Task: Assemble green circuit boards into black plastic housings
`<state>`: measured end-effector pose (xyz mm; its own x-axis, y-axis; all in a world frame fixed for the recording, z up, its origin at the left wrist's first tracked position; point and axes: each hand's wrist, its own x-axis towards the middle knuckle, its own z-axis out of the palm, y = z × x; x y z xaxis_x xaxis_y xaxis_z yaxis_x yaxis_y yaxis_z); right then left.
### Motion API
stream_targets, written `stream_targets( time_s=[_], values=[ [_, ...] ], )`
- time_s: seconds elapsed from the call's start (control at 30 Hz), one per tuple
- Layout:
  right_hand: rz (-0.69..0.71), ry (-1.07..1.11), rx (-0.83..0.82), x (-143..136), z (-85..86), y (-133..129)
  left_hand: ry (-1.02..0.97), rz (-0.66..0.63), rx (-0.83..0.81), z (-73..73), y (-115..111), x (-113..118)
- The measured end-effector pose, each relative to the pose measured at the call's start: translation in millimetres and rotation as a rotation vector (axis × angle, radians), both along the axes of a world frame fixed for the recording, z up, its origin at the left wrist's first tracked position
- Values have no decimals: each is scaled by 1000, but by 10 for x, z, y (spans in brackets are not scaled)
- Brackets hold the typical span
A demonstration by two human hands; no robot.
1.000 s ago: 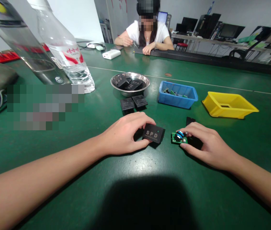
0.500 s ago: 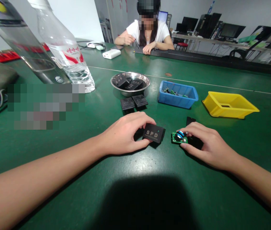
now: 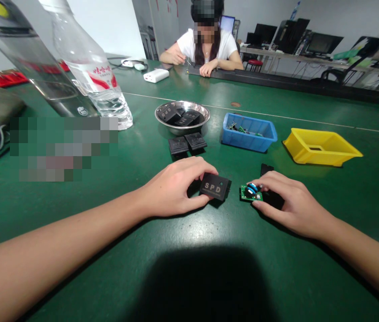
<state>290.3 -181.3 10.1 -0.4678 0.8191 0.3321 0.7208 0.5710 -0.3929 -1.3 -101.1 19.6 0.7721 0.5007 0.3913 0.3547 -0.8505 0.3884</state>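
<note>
My left hand (image 3: 179,188) grips a black plastic case marked SPD (image 3: 215,186) between thumb and fingers, just above the green table. To its right, my right hand (image 3: 285,201) pinches a small green circuit board (image 3: 250,192) that carries a blue and black coil. A short gap separates the case from the board. Beyond my right fingers lies a black plastic piece (image 3: 267,168), partly hidden by the hand. Two more black cases (image 3: 187,142) sit side by side beyond my left hand, before a steel bowl (image 3: 183,130) holding several SPD cases.
A blue bin (image 3: 248,142) holds small circuit boards; a yellow bin (image 3: 322,156) stands to its right. Bottles (image 3: 98,85) stand at the left, near a white power bank (image 3: 156,75). Across the table, another person (image 3: 206,53) works at a long black bar (image 3: 276,82).
Both my hands, the case and the board stay where they were. Across the table, the other person's hand with a thin tool has shifted slightly.
</note>
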Motion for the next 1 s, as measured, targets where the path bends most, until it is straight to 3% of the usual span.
stream_targets(
  time_s=[1.0],
  values=[
    [-4, 2, 8, -6, -4, 3, 26, -6, 4, -14, 1, 0]
  ],
)
